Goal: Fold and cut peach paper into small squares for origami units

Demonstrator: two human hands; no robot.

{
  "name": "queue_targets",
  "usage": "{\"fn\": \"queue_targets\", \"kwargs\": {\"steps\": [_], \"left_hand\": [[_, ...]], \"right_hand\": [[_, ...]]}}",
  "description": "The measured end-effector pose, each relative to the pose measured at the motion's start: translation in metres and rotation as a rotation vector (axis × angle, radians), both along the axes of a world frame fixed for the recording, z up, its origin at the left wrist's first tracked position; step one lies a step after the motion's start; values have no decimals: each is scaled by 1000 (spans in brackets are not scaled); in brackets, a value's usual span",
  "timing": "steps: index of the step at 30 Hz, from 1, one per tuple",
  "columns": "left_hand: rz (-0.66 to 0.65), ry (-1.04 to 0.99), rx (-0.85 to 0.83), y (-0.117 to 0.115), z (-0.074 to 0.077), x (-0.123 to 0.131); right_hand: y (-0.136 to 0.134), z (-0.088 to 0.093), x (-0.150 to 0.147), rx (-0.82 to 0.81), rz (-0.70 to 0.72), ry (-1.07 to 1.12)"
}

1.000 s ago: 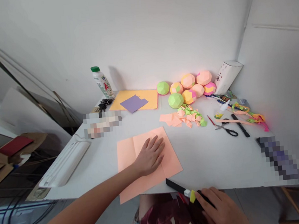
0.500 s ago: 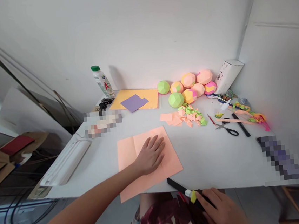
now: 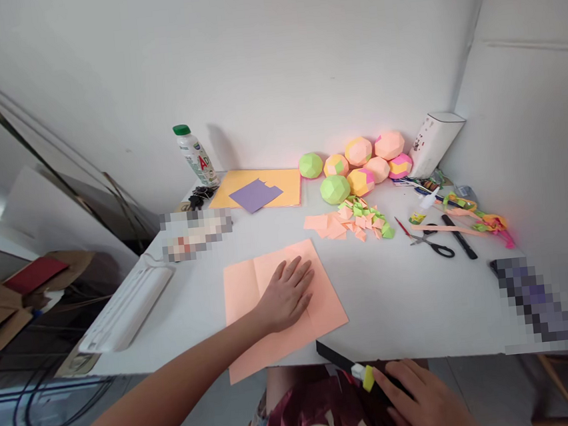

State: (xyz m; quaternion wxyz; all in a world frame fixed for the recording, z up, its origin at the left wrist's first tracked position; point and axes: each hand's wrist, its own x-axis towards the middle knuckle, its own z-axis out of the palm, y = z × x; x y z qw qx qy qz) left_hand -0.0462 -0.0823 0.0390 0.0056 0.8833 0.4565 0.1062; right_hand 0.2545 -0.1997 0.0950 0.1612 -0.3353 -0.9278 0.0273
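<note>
My left hand (image 3: 288,296) lies flat with fingers spread on a creased sheet of peach paper (image 3: 242,304), pressing it on the table. The near left corner of the sheet hangs past the table's front edge. My right hand (image 3: 427,397), partly cut off by the bottom of the view, is closed around a long black tool with white and yellow parts (image 3: 335,354). The tool's far end reaches over the front edge, close to the sheet but apart from it. What kind of tool it is, I cannot tell.
Several faceted paper balls (image 3: 334,189) sit against the wall, with paper scraps (image 3: 360,222) before them. Scissors (image 3: 430,244) and a blurred dark object (image 3: 538,299) lie right. Purple paper (image 3: 255,197), a bottle (image 3: 195,156) and a white appliance (image 3: 127,308) are left.
Both hands keep their places and grips. The black tool's far end has shifted very slightly; the sheet stays where it was.
</note>
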Motion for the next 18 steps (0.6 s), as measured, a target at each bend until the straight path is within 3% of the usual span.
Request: {"fn": "queue_targets", "kwargs": {"steps": [18], "left_hand": [[-5,21,1,0,-3,-1]], "right_hand": [[-1,-2,1,15,0,-32]]}}
